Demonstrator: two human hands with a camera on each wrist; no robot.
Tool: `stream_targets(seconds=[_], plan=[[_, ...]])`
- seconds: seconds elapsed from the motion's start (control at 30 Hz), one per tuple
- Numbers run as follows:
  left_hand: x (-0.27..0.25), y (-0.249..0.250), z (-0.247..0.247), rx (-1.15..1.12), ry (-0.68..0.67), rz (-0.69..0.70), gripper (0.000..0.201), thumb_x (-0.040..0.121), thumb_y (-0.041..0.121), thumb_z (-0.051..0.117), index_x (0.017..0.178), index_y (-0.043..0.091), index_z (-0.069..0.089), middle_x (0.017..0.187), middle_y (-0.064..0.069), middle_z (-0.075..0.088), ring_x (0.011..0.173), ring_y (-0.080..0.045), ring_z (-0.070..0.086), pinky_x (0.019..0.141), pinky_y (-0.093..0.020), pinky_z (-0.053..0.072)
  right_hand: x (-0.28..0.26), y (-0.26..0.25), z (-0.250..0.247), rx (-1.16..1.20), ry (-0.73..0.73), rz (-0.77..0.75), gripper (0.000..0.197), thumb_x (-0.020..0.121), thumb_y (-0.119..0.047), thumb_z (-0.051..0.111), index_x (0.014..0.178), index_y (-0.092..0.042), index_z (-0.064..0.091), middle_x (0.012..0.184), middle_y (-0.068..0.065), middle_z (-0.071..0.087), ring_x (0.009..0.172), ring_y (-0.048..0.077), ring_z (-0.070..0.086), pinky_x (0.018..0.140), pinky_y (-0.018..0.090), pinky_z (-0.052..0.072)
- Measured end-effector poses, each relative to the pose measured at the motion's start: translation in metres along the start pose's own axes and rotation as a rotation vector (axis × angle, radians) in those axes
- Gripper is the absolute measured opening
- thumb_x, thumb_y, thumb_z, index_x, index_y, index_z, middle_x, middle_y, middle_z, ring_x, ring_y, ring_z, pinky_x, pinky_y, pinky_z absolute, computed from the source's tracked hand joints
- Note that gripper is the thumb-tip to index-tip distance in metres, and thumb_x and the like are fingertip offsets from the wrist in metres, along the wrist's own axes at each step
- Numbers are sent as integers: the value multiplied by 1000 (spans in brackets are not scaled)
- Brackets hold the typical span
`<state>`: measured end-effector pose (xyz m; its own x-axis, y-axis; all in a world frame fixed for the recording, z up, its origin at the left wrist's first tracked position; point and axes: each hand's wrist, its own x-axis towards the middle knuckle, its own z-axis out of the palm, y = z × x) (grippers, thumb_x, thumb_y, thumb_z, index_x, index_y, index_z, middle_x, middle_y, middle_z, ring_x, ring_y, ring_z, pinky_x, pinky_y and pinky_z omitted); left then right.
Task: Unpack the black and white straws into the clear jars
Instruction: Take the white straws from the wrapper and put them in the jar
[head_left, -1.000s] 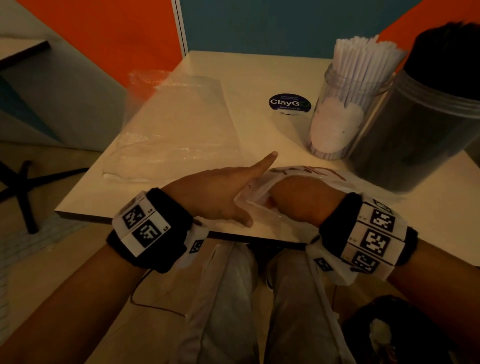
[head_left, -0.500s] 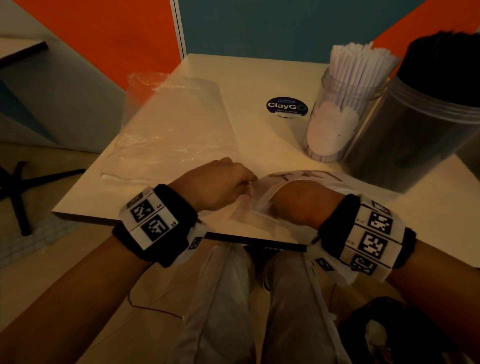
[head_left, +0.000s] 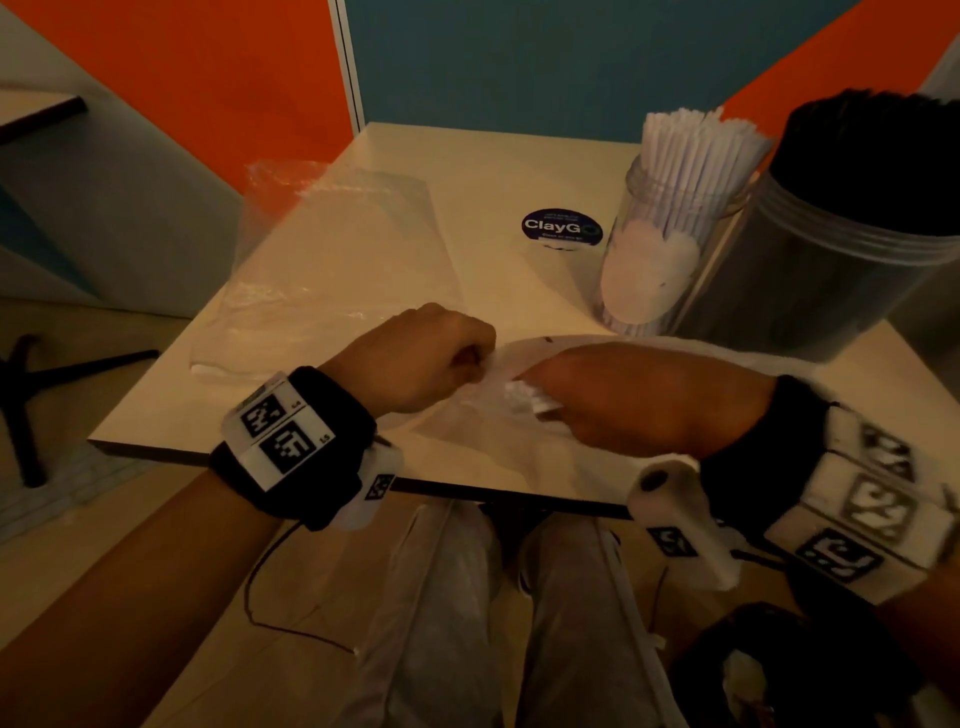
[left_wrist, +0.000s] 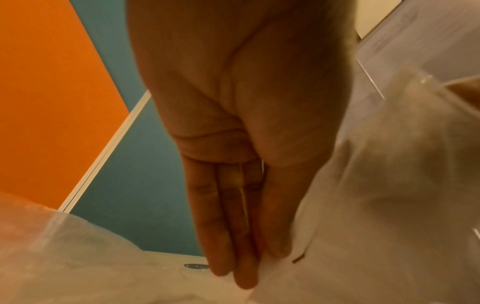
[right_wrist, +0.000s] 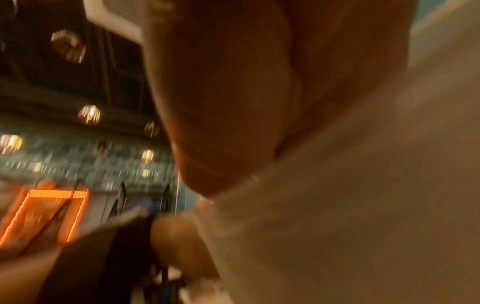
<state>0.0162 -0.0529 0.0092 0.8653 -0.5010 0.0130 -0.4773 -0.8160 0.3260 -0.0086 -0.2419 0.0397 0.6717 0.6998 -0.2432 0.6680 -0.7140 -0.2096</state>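
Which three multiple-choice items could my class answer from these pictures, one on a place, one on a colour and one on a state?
1. Where does the round sticker lie on the table?
A. left of the jar of white straws
B. under the empty bag
C. on the floor

2. What colour are the straws in the big jar?
A. white
B. black
C. orange

3. What is the left hand doing?
A. lying flat and open
B. pinching the plastic packet
C. holding a jar

Answers:
1 A, the sticker sits just left of that jar.
2 B, the bundle looks black.
3 B, its curled fingers grip the packet's edge beside the right hand.
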Motion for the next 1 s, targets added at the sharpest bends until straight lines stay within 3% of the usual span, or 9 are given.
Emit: stream_targets(seconds=[0.07, 0.13, 0.3, 0.5, 0.57, 0.77, 0.83, 0.93, 1.0], plan=[[-3, -1, -6, -8, 48, 4, 17, 87, 4, 57, 79, 19, 57, 75, 2, 58, 71, -22, 55, 61, -34, 41, -14, -4, -26, 95, 66, -73, 24, 95, -11, 49, 103, -33, 54, 102, -18, 56, 88, -8, 49, 88, 6, 37], [-6, 1, -12, -59, 99, 14, 11, 90, 7, 57, 85, 15, 62, 81, -1, 63, 75, -25, 59, 63, -37, 45, -32, -13, -50, 95, 118, -51, 17, 94, -23, 50, 98, -40, 51, 98, -24, 54, 86, -5, 52, 76, 7, 39], [-3, 4, -18, -56, 147, 5, 16, 94, 17, 58, 107, 18, 66, 107, 1, 68, 92, -19, 61, 80, -40, 51, -42, -9, -66, 95, 237, 119, 37, 90, -40, 38, 116, -21, 56, 113, -4, 62, 100, 15, 58, 90, 32, 44], [-9, 16, -17, -241, 95, 16, 68, 82, 43, 68, 139, 35, 32, 138, 19, 42, 118, 2, 44, 94, -22, 44, -20, 10, -41, 82, 263, 245, 19, 96, -24, 51, 114, -20, 57, 111, 3, 64, 88, 13, 53, 61, 17, 35], [-10, 24, -20, -275, 132, 57, 62, 79, 52, 64, 134, 35, 42, 130, 22, 49, 113, 4, 49, 90, -20, 47, -16, 15, -32, 82, 255, 230, 16, 95, -21, 51, 110, -18, 57, 105, 2, 64, 86, 15, 55, 64, 17, 37], [-5, 18, -20, -167, 330, 174, 12, 92, 21, 62, 96, 17, 73, 93, 6, 73, 78, -5, 63, 73, -30, 50, -23, 17, -43, 281, 291, 219, 9, 95, -18, 51, 102, -19, 57, 82, -14, 57, 75, 1, 55, 65, 5, 42], [-5, 15, -20, -145, 330, 184, 10, 90, 17, 64, 97, 17, 72, 93, 5, 72, 78, -7, 63, 74, -31, 52, -32, 16, -56, 392, 425, 178, 9, 95, -18, 50, 97, -18, 58, 89, -6, 62, 85, 7, 61, 77, 20, 51], [-4, 13, -21, -69, 292, 192, 10, 90, 17, 65, 97, 21, 70, 94, 7, 70, 78, -10, 62, 72, -37, 53, -46, 17, -78, 671, 706, 81, 15, 96, -18, 47, 97, -8, 58, 84, 3, 65, 76, 0, 64, 71, 9, 50], [-3, 14, -24, 4, 219, 191, 10, 90, 21, 64, 96, 28, 68, 94, 13, 67, 78, -6, 60, 71, -37, 52, -51, 22, -90, 866, 838, -15, 14, 97, -21, 47, 95, -10, 55, 76, -1, 61, 73, 7, 66, 74, 18, 54]])
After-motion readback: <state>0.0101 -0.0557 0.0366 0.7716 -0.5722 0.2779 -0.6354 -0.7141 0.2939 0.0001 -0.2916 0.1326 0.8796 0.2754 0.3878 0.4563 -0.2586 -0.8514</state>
